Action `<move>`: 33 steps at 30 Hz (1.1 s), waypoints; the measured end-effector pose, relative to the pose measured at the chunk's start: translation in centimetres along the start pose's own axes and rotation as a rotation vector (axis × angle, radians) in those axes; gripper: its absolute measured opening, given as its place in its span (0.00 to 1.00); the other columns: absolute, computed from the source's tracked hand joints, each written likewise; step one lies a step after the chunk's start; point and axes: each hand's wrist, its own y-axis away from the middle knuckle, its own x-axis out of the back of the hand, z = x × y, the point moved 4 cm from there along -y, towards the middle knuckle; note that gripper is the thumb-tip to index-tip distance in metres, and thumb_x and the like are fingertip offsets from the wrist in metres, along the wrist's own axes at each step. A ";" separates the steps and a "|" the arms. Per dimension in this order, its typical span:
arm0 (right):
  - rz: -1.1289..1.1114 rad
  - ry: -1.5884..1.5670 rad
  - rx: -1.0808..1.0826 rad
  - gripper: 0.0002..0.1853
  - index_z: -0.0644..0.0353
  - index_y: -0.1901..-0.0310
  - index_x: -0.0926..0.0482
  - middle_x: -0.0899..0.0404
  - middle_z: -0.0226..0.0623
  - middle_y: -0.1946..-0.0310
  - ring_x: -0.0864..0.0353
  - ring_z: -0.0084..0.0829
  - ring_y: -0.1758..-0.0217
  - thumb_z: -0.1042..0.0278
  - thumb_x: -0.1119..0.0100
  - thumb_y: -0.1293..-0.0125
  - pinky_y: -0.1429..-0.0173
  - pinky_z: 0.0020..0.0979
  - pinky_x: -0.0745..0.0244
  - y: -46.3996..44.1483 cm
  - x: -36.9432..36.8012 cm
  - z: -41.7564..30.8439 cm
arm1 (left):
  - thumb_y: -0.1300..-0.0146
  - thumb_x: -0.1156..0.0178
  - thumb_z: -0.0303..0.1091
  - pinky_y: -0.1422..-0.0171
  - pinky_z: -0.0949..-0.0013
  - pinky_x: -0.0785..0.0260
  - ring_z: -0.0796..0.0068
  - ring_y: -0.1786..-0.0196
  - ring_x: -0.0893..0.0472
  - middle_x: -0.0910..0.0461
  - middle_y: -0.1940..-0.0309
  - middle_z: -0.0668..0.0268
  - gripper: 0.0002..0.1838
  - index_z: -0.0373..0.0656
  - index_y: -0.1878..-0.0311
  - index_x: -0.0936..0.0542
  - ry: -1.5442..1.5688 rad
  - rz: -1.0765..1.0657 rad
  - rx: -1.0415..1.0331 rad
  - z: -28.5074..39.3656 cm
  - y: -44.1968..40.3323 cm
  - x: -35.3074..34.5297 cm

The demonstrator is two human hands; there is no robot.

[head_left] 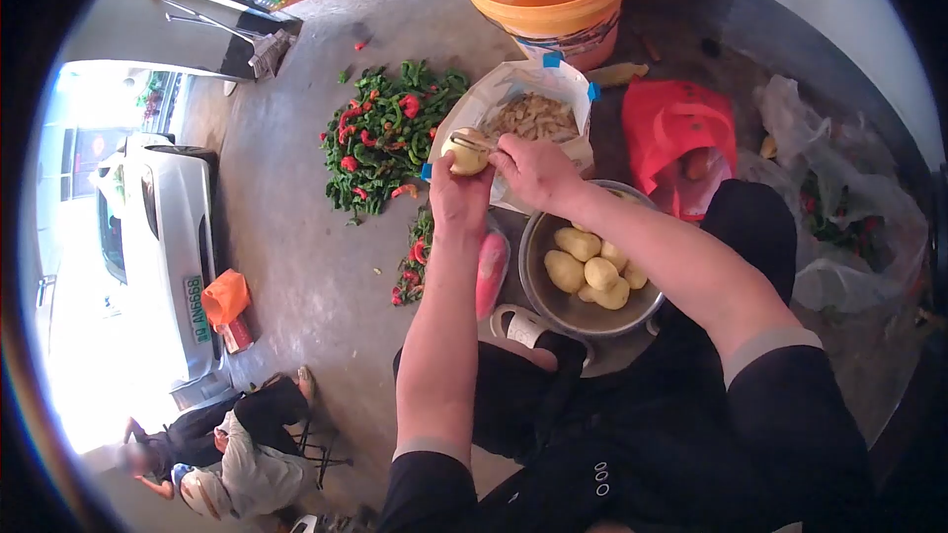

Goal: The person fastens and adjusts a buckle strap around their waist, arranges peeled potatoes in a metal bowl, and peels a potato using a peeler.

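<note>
My left hand (460, 199) grips a pale, mostly peeled potato (465, 158) from below. My right hand (538, 174) is closed on a peeler (471, 142), whose head lies across the top of the potato. Just beyond both hands stands an open paper bag or box (472, 109) with blue tape at its corners and potato peelings (533, 118) inside. Under my right forearm is a metal pot (528, 281) holding several peeled potatoes (598, 273); the forearm hides part of it.
Green and red peppers (380, 138) lie heaped on the floor. An orange bucket (553, 20) stands at the back, with a red bag (671, 123) and clear plastic bags (849, 276) to the right. A white car (158, 257) and seated people (247, 449) are on the left.
</note>
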 end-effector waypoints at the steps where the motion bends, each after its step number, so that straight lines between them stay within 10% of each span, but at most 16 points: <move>1: 0.013 0.004 -0.025 0.17 0.61 0.55 0.22 0.16 0.57 0.62 0.16 0.62 0.53 0.54 0.47 0.23 0.50 0.58 0.24 -0.1 -0.3 0.6 | 0.28 0.48 0.34 0.27 0.48 0.28 0.53 0.34 0.22 0.23 0.38 0.51 0.23 0.34 0.34 0.28 -0.034 0.023 -0.004 -0.1 0.1 0.1; 18: 0.007 0.032 -0.091 0.18 0.63 0.59 0.18 0.15 0.57 0.63 0.15 0.60 0.55 0.53 0.43 0.27 0.50 0.53 0.22 -1.8 1.2 4.0 | 0.30 0.45 0.40 0.35 0.53 0.27 0.54 0.41 0.21 0.21 0.43 0.55 0.23 0.39 0.36 0.26 -0.328 -0.007 0.103 0.9 1.3 -0.6; 33: 0.004 0.072 -0.011 0.17 0.61 0.52 0.23 0.15 0.57 0.63 0.16 0.62 0.54 0.52 0.48 0.23 0.50 0.60 0.24 -0.2 -0.3 -1.0 | 0.20 0.45 0.49 0.36 0.55 0.25 0.59 0.42 0.20 0.19 0.42 0.60 0.22 0.42 0.36 0.24 0.080 0.041 0.003 -0.1 -0.3 0.4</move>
